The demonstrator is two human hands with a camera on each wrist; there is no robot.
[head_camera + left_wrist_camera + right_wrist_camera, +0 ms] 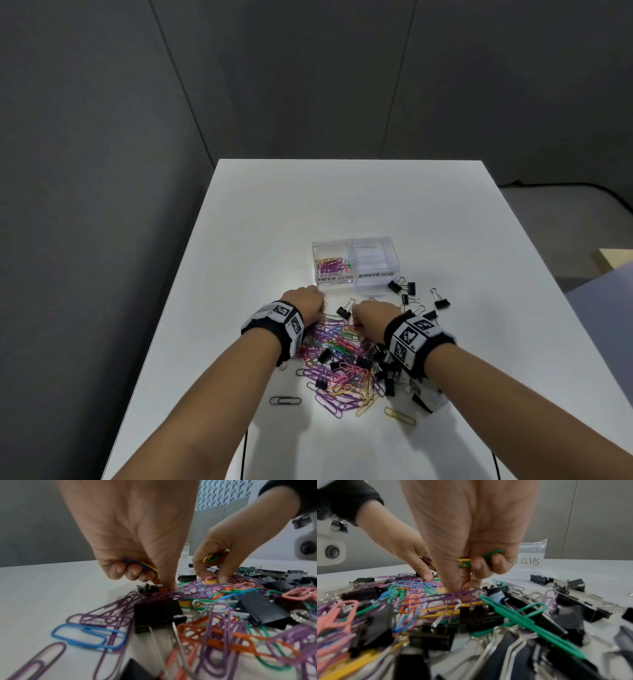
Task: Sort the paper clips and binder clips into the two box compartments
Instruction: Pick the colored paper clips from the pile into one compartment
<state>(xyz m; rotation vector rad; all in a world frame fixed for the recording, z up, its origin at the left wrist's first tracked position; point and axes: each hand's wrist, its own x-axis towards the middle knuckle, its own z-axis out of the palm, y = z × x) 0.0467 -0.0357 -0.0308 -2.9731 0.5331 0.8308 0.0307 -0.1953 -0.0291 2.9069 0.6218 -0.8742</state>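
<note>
Nearest on the bench (260,240), a few stray paper clips (285,400) are lying apart from the main pile (342,359), where coloured paper clips and black binder clips (323,356) are lying tangled together.

Both hands are working at the far edge of this pile. The left hand (306,303) is keeping blue and yellow paper clips (145,566) tucked under its curled outer fingers (118,570), while thumb and forefinger are reaching down into the purple clips below. The right hand (375,317) is holding green and yellow paper clips (479,559) in its curled fingers (496,563) in the same way, with thumb and forefinger closing on a purple paper clip (453,596).

Beyond the hands, more binder clips (404,291) are lying loose to the right, just beside the clear box (356,267). Its left compartment, labelled PAPER CLIPS (334,278), is holding a small heap of coloured clips; the right compartment, labelled BINDER CLIPS (375,275), appears empty.

The step in hand is judged to be gathering paper clips, with most of the sorting left to do. The next move calls for freeing the pinched clips from their neighbours, then carrying both handfuls to the left compartment.

The head view is showing the box, both labels and the layout, but the knuckles are hiding the fingers. Only the wrist views are showing the clips held in each palm.
</note>
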